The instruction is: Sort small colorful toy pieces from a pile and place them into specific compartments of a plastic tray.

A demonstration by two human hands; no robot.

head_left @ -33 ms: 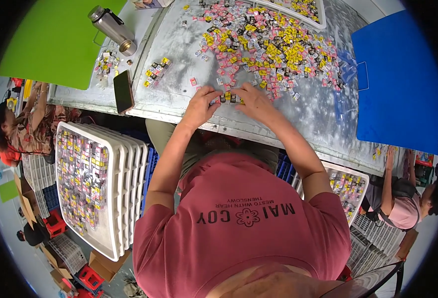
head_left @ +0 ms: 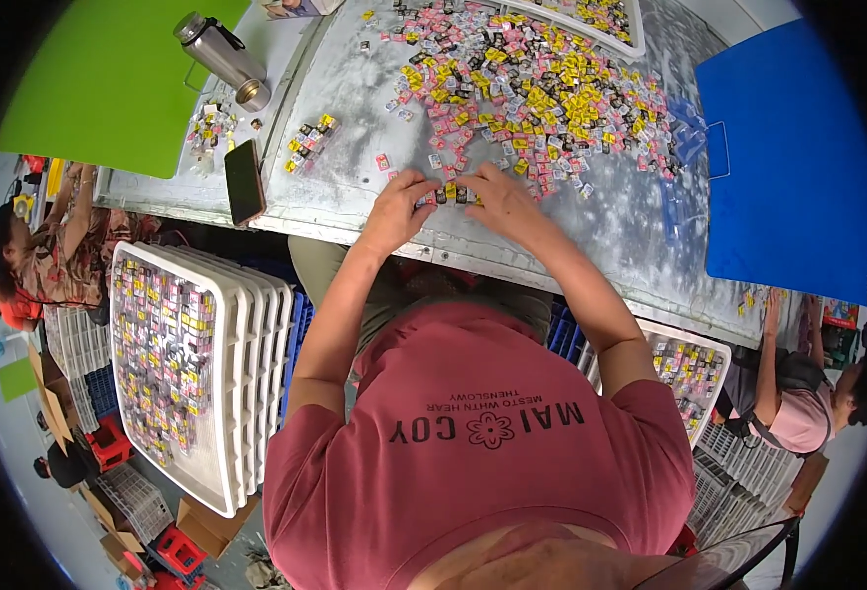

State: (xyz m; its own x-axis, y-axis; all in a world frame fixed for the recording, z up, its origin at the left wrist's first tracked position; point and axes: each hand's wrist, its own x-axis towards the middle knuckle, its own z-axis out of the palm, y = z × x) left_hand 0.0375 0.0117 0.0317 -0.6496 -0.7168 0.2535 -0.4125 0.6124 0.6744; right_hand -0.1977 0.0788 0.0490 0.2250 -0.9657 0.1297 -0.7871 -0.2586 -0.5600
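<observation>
At the near edge of the metal-topped table, a short row of small yellow, black and pink pieces (head_left: 450,193) lies between my two hands. My left hand (head_left: 399,209) has its fingers closed against the row's left end. Against the right end press the bent fingers of my right hand (head_left: 504,205). My fingertips partly hide the row. Just beyond spreads a large loose heap of similar small pieces (head_left: 541,98) in pink, yellow, black and white. A few single ones, such as a pink piece (head_left: 383,161), lie near my left fingers.
To the left are a grouped block of pieces (head_left: 310,144), a phone (head_left: 243,182) and a steel flask (head_left: 222,59). A green panel (head_left: 89,88) and a blue panel (head_left: 787,157) flank the table (head_left: 355,108). Stacked white trays (head_left: 222,393) stand at my left; other people work on both sides.
</observation>
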